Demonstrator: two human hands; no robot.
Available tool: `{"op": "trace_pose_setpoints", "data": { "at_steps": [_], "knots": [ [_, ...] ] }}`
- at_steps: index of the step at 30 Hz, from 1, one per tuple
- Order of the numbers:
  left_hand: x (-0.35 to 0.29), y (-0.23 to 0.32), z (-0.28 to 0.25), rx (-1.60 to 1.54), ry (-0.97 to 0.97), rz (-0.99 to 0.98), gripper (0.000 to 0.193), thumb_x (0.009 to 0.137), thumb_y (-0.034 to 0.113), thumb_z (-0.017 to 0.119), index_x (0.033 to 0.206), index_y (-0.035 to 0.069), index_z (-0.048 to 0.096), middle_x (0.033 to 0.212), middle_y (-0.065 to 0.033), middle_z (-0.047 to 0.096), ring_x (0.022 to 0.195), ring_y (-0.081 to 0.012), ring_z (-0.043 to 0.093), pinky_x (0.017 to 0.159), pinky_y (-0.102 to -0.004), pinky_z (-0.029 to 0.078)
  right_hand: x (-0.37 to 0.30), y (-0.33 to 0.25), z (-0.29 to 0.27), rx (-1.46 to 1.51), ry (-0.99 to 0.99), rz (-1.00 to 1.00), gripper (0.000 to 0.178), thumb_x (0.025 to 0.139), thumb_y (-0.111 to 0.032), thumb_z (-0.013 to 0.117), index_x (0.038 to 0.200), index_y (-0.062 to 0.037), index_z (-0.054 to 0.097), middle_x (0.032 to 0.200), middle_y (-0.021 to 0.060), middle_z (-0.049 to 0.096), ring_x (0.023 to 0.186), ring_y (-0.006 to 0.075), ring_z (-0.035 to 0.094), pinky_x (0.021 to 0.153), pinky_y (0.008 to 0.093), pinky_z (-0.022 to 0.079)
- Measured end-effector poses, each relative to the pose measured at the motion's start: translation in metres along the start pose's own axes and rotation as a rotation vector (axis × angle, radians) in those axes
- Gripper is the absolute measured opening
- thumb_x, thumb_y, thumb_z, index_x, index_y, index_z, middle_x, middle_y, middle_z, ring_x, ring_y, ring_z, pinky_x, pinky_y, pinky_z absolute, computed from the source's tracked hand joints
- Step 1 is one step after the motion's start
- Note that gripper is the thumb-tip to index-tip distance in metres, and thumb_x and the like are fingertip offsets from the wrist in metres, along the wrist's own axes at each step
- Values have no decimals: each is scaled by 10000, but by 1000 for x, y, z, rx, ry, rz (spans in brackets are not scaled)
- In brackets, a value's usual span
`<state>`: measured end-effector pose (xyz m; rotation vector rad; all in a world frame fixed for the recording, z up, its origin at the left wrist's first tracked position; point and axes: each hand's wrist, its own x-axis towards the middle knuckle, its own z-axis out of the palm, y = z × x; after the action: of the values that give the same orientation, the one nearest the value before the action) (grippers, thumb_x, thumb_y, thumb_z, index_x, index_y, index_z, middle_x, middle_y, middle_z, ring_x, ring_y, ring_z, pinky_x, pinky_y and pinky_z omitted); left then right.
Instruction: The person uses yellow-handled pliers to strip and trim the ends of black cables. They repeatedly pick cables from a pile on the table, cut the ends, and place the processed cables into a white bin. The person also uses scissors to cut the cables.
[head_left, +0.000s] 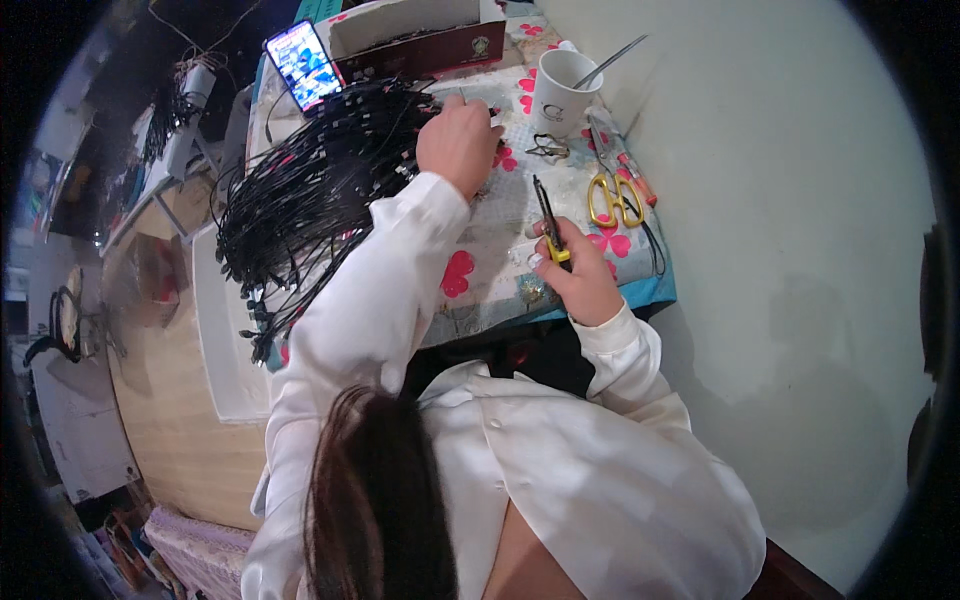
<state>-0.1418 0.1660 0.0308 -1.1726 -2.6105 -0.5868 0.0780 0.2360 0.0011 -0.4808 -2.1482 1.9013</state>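
Observation:
A large heap of black cables [310, 180] with small connectors covers the left part of the table. My left hand [460, 145] is at the heap's right edge, its fingers curled down. Something small and dark shows by its fingertips, too small to name. Closer to me, my right hand [582, 275] is closed around a slim black tool with a yellow grip [552, 232], its narrow end directed away from me. Yellow-handled scissors [612, 198] lie to the right of that hand, beside an orange-handled tool [640, 180].
A white cup [562, 95] with a metal stick in it stands at the back right. Beside it lies a small dark loop [547, 146]. Behind the cables are a lit phone [303, 66] and an open box [430, 58]. A pale wall [790, 250] borders the right side.

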Motion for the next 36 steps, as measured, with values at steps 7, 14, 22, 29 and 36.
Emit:
{"op": "trace_pose_setpoints", "data": {
  "at_steps": [7,14,22,29,36],
  "knots": [
    [4,-5,19,-65,65,4,144,820,182,714,918,76,712,994,-149,641,815,-380,676,703,-471,542,-24,5,-12,2,20,69,319,837,-68,652,1136,-23,551,864,31,548,780,136,534,746,282,462],
    [-81,15,-55,-660,145,90,176,793,15,746,964,34,707,798,-89,664,807,-244,603,671,-323,485,-22,0,-9,161,-45,88,346,844,-69,652,1172,-31,550,889,13,538,808,120,515,767,268,449],
    [-133,42,-67,-765,171,32,175,817,-52,712,978,17,697,838,-121,690,707,-219,652,628,-291,506,-21,-19,14,304,-196,49,363,880,-62,653,1223,-33,541,977,26,551,898,128,520,831,279,448],
    [-143,36,-61,-821,89,64,165,810,-36,712,969,8,696,826,-134,683,697,-273,642,630,-328,498,-26,-22,16,137,-261,-32,384,886,-80,654,1229,-24,492,943,52,558,864,151,540,811,305,461],
    [-145,32,-62,-904,45,27,141,836,1,715,976,4,702,817,-142,686,695,-270,642,631,-326,493,-24,-25,16,-22,-229,-143,352,868,-95,666,1170,-14,503,874,117,595,781,244,579,745,360,478]
  ]
}}
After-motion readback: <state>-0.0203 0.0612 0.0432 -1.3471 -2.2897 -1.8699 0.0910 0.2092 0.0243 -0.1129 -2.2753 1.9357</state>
